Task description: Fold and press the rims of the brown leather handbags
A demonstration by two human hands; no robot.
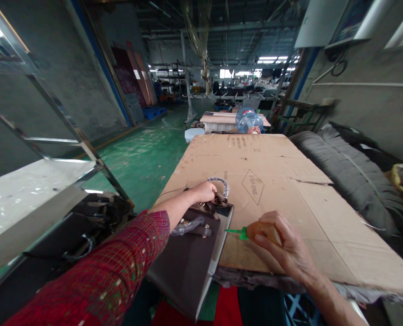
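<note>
A dark brown handbag [188, 256] lies at the table's front left, its lower part jutting past the front edge. My left hand [205, 192] is closed on the bag's top end, beside a ring-shaped handle [224, 186] in clear wrapping. Across the bag lies a strap [191, 226] with metal fittings, also wrapped in plastic. To the right, my right hand [283, 242] grips a small orange-brown squeeze bottle [263, 232]. Its thin green nozzle [236, 231] points left, close to the bag's pale side edge. Whether the nozzle touches the bag, I cannot tell.
Brown cardboard [276, 167] covers the table. Dark bags are stacked beneath a metal-framed rack [65, 165] on the left. Grey padded material [344, 172] is heaped along the right side. Behind the table stands a large blue water bottle [251, 121].
</note>
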